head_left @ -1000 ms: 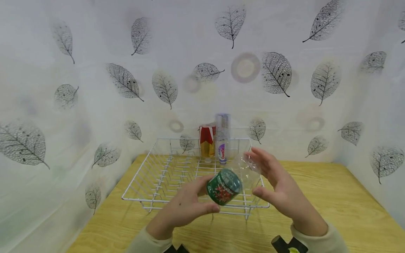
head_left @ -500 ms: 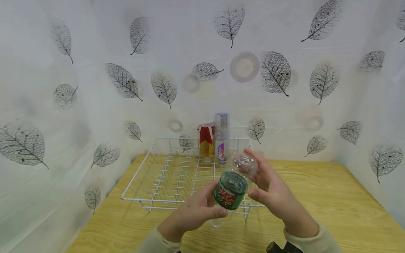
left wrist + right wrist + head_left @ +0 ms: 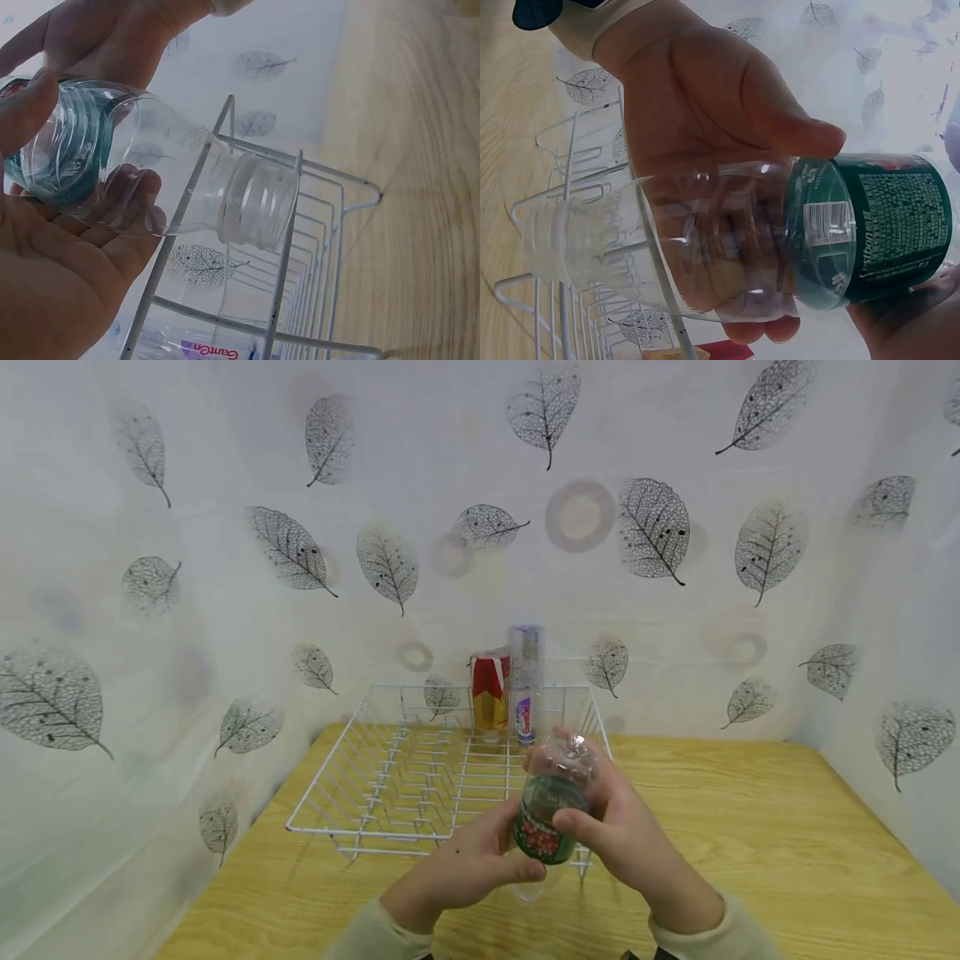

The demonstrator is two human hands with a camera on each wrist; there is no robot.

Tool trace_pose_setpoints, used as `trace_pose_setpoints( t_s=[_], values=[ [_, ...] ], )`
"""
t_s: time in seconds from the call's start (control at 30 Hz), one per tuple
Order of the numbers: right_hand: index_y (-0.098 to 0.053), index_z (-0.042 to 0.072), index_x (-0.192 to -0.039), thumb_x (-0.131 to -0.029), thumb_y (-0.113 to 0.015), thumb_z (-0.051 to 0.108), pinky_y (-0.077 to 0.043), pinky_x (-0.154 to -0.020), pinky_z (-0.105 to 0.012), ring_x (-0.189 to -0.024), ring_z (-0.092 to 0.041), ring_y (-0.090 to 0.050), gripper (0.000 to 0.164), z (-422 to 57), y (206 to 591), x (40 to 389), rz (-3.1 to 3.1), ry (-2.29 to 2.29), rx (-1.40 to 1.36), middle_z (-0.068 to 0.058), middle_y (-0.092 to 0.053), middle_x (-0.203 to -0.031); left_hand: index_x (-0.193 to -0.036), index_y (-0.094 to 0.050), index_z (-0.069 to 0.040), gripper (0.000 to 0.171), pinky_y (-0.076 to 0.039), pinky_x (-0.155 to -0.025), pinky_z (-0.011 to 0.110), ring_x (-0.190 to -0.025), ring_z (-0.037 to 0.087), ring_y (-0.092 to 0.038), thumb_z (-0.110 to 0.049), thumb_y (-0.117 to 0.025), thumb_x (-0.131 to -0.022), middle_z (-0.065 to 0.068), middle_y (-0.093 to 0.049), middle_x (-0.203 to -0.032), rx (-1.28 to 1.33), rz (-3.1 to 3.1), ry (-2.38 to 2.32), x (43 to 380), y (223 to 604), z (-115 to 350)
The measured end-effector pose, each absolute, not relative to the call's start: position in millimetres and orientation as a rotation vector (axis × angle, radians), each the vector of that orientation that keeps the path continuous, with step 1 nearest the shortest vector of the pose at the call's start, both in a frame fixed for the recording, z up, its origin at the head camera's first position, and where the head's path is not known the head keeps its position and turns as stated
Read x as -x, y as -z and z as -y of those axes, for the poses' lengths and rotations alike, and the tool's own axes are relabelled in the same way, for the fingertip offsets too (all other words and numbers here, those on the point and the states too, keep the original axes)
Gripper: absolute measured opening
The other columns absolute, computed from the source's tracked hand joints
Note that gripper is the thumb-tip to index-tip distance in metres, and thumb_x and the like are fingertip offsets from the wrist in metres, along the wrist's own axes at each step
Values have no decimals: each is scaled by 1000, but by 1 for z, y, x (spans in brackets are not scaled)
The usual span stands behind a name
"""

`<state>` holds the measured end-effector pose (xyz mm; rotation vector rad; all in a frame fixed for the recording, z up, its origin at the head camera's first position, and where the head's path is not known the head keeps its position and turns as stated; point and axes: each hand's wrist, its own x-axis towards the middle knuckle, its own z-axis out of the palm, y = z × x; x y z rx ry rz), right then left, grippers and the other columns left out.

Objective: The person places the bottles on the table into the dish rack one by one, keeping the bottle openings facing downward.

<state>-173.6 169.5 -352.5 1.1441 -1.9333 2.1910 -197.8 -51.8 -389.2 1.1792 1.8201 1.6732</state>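
A clear plastic bottle (image 3: pixel 551 802) with a green label is between both hands, in front of the dish rack. It is upside down and slightly tilted; its uncapped neck (image 3: pixel 259 201) points down toward the table. My left hand (image 3: pixel 472 864) holds it from the left, thumb at the lower part of the label. From the right, my right hand (image 3: pixel 622 827) grips it, with the thumb lying across the label and the fingers behind. Through the clear wall the fingers (image 3: pixel 746 255) of the right hand show in the right wrist view.
A white wire dish rack (image 3: pixel 360 833) stands on the wooden table (image 3: pixel 750 843). At its back right are a red and gold container (image 3: pixel 490 693) and a tall clear bottle with a purple label (image 3: pixel 525 689). A leaf-patterned curtain (image 3: pixel 480 602) closes off the back and sides.
My right hand has moved left and closed around the bottle, its thumb now over the label. The bottle and left hand have shifted right and slightly down, and the bottle stands steeper.
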Motion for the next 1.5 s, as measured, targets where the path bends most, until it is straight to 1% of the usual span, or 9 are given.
trace_pose_setpoints(
  t_s=[0.3,0.57,0.8,0.97,1.03,1.17,1.3,1.37,1.5],
  values=[
    [-31,7,-154,-99,-68,17,-48,-105,-37,-131,-31,-54,68,-168,354,175,1945,-2113,-1124,-19,-51,-148,-155,-37,-26,65,-37,-112,36,-136,15,-48,-39,-66,-98,-7,-53,-146,-1147,-1884,-1614,200,387,54],
    [-32,6,-152,-99,-68,19,-51,-102,-40,-126,-30,-58,66,-168,353,176,1941,-2097,-1156,-25,-53,-141,-155,-38,-30,65,-38,-111,39,-133,13,-50,-27,-69,-98,-10,-53,-145,-1044,-1973,-1558,199,382,55],
    [-34,9,-152,-99,-68,22,-54,-97,-42,-120,-31,-61,64,-170,352,176,2017,-2042,-1095,-17,-57,-138,-157,-34,-32,71,-35,-114,42,-139,14,-44,-31,-72,-96,-11,-46,-152,-1041,-2129,-1514,198,379,62],
    [-34,13,-155,-101,-65,23,-56,-92,-45,-118,-32,-63,62,-175,352,175,2086,-1997,-1026,-20,-57,-138,-160,-29,-26,74,-34,-115,51,-143,23,-39,-35,-69,-98,-7,-38,-158,-977,-2290,-1486,205,372,78],
    [-33,12,-155,-102,-63,23,-57,-91,-46,-118,-33,-63,61,-177,350,175,2089,-2003,-1023,-21,-56,-138,-161,-27,-23,76,-35,-113,55,-143,29,-37,-37,-67,-98,-4,-36,-160,-959,-2391,-1465,209,368,87],
    [-32,8,-155,-103,-62,25,-56,-92,-46,-120,-34,-62,63,-179,348,177,2082,-2033,-1028,-19,-58,-137,-162,-25,-22,76,-37,-109,62,-144,38,-35,-41,-64,-99,1,-33,-162,-879,-2605,-1425,220,362,111],
    [-31,4,-154,-102,-63,25,-56,-93,-46,-121,-33,-61,65,-181,345,178,2077,-2043,-1030,-17,-59,-135,-162,-25,-18,78,-36,-109,64,-143,40,-36,-45,-63,-99,6,-33,-162,-734,-2808,-1354,230,358,137],
    [-31,5,-154,-102,-64,24,-56,-93,-46,-122,-32,-61,64,-182,344,177,2081,-2047,-1021,-17,-60,-136,-162,-25,-15,79,-34,-110,65,-143,41,-35,-45,-62,-100,9,-32,-162,-644,-2895,-1287,236,358,151],
    [-31,8,-155,-102,-63,23,-55,-93,-46,-123,-31,-60,64,-184,343,176,2091,-2052,-1015,-16,-60,-137,-162,-19,-9,81,-28,-112,66,-147,43,-26,-43,-60,-101,16,-26,-164,-482,-2990,-1178,246,362,181]
  ],
)
